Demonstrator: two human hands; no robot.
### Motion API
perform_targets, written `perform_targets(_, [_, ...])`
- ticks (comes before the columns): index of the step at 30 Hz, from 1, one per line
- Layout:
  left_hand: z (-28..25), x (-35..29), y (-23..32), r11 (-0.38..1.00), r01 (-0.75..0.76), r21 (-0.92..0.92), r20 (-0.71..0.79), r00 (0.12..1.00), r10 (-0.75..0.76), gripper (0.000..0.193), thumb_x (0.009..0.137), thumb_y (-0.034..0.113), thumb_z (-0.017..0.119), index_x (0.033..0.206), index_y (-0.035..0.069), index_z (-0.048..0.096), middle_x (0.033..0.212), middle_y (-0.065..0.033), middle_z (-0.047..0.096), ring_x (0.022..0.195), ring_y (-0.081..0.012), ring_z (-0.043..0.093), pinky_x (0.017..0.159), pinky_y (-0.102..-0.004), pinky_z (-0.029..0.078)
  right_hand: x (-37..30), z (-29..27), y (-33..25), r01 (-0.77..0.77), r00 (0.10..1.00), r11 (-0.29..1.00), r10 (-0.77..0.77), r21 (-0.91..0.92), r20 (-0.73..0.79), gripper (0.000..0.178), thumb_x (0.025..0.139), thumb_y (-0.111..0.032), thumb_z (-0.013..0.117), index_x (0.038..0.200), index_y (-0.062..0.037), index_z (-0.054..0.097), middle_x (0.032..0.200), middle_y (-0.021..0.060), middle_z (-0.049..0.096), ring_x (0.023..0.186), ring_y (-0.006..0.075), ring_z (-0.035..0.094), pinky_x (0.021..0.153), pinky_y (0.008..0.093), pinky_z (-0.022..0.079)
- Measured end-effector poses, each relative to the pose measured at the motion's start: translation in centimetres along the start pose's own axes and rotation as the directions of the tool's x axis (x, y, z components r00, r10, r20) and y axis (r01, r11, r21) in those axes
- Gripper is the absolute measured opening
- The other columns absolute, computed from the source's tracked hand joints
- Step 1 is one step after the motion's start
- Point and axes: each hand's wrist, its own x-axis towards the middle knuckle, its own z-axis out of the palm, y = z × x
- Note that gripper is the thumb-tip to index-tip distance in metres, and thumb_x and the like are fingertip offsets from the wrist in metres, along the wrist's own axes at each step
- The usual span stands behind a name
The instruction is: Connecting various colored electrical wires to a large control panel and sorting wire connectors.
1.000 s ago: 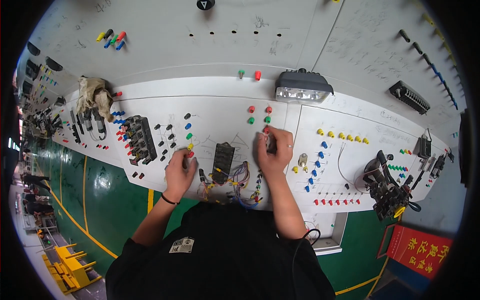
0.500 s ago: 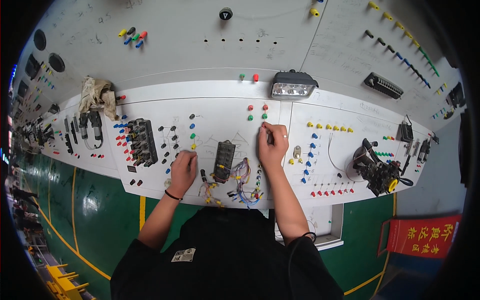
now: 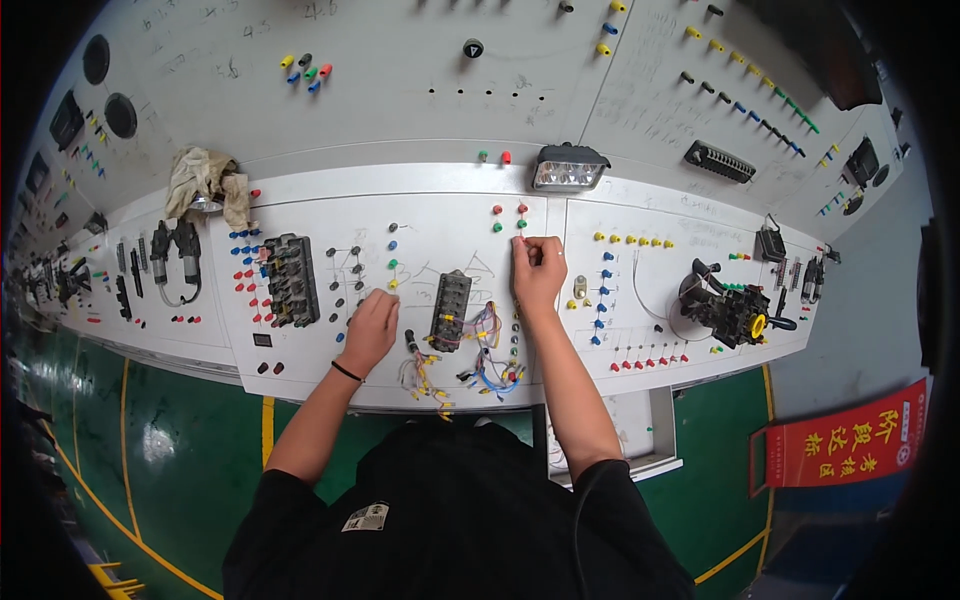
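My left hand (image 3: pixel 370 328) rests on the white panel with its fingers curled together, just below a yellow terminal post (image 3: pixel 394 284). What lies between its fingertips, if anything, is hidden. My right hand (image 3: pixel 538 275) pinches a small red terminal post (image 3: pixel 518 240) under a green post (image 3: pixel 522 224) and a red post (image 3: pixel 523 208). Between the hands stands a black fuse box (image 3: pixel 452 310) fixed to the panel. Loose bundles of thin coloured wires (image 3: pixel 490 345) with yellow ends hang from its lower part.
Left of my hands sits a black relay block (image 3: pixel 291 280). A rectangular lamp (image 3: pixel 570 168) stands at the panel's back edge, and a black switch assembly with a yellow ring (image 3: pixel 725 305) at the right. An open drawer (image 3: pixel 662 430) juts out below. A red sign (image 3: pixel 845 440) stands lower right.
The view has shifted, so the panel appears slightly moved. My right hand's fingers have drawn closer together at the red post. My left hand stays near the yellow post.
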Motion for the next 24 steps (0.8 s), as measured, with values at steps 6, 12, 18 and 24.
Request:
perform_targets(6, [-0.5, 0.2, -0.9, 0.994, -0.107, 0.03, 0.063, 0.992, 0.105, 0.007, 0.091, 0.002, 0.065, 0.095, 0.0, 0.06, 0.088, -0.0157, 0.057, 0.079, -0.0354, 0.062, 0.068, -0.0414, 0.05, 1.1, -1.4, -1.4, 0.112, 0.973, 0.946, -0.041, -0.304, 0.228, 0.026, 0.089, -0.026, 0.07, 0.079, -0.0052, 0.057, 0.075, 0.011, 0.06, 0.063, 0.0315, 0.061, 0.057, 0.0428, 0.049])
perform_targets(12, [-0.5, 0.2, -0.6, 0.997, -0.021, 0.074, 0.073, 0.997, 0.016, 0.016, 0.089, 0.011, 0.071, 0.094, 0.002, 0.058, 0.087, -0.0139, 0.061, 0.077, -0.0348, 0.064, 0.067, -0.0418, 0.052, 3.0, -2.1, -1.7, 0.105, 0.888, 0.854, 0.15, -0.509, 0.436, 0.033, 0.094, -0.035, 0.059, 0.087, -0.0032, 0.065, 0.082, 0.0192, 0.07, 0.074, 0.0382, 0.068, 0.067, 0.0469, 0.054])
perform_targets(18, [-0.7, 1.3, -0.2, 0.974, 0.097, 0.204, 0.167, 0.977, -0.132, 0.022, 0.092, 0.02, 0.069, 0.09, 0.001, 0.056, 0.083, -0.0171, 0.064, 0.074, -0.0357, 0.067, 0.064, -0.0438, 0.054, 3.6, -2.1, -2.6, 0.157, 0.856, 0.802, 0.181, -0.577, 0.485, 0.04, 0.097, -0.035, 0.051, 0.081, -0.0028, 0.068, 0.076, 0.0201, 0.07, 0.07, 0.0387, 0.068, 0.066, 0.0494, 0.054])
perform_targets(24, [-0.2, 1.2, -0.9, 0.943, 0.089, 0.321, 0.224, 0.96, -0.167, 0.025, 0.094, 0.025, 0.066, 0.086, 0.003, 0.061, 0.075, -0.0162, 0.066, 0.065, -0.0352, 0.067, 0.06, -0.0443, 0.055, 3.5, -1.8, -2.0, 0.208, 0.871, 0.777, 0.13, -0.594, 0.474, 0.04, 0.097, -0.039, 0.053, 0.083, -0.0052, 0.071, 0.077, 0.0193, 0.071, 0.071, 0.038, 0.069, 0.066, 0.0493, 0.054])
